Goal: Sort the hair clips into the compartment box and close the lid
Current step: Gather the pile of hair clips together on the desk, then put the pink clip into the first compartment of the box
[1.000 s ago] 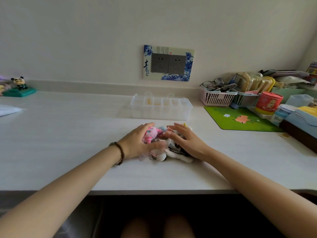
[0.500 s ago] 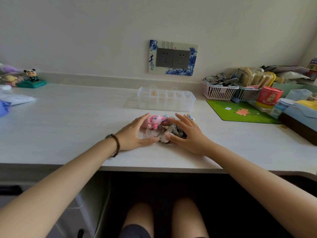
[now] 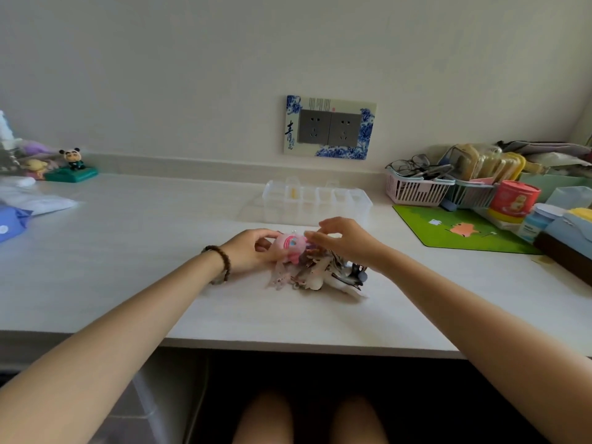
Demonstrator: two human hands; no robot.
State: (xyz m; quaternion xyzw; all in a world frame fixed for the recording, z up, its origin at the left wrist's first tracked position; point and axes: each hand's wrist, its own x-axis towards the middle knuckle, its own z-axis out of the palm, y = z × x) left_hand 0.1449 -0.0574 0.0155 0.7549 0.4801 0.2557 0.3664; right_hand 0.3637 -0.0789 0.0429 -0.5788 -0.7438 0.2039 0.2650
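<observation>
Two hands meet over a heap of clips [image 3: 320, 275] that lies on the white table [image 3: 144, 251], near its front edge and roughly in the middle. The left hand [image 3: 250, 251], with a bead bracelet [image 3: 222, 261] on its wrist, grips a pink clip [image 3: 290, 246] with a plush figure at the heap's left top; its thumb lies over the plush and its fingers curl under it. The right hand [image 3: 347, 241] arches above the heap with bent fingers, and its fingertips [image 3: 308, 234] reach the top of the pink clip. I cannot tell whether they pinch it or only touch it. The rest of the clips are a tangle of pale, pink and dark metal pieces, too jumbled to count. The clear box [image 3: 317, 203] stands just behind the hands, apart from the heap, with its compartments in a row. Its lid seems open, though the clear plastic makes that hard to judge, and something small and yellowish sits in a compartment toward the left. On the wall behind it is a double socket [image 3: 330, 126] in a blue-and-white frame. To the right lie a green mat [image 3: 458, 229], a pink basket [image 3: 413, 189] holding glasses [image 3: 410, 163], and a red can [image 3: 514, 197]. At the far left a panda [image 3: 71, 156] figure stands on a green base.
</observation>
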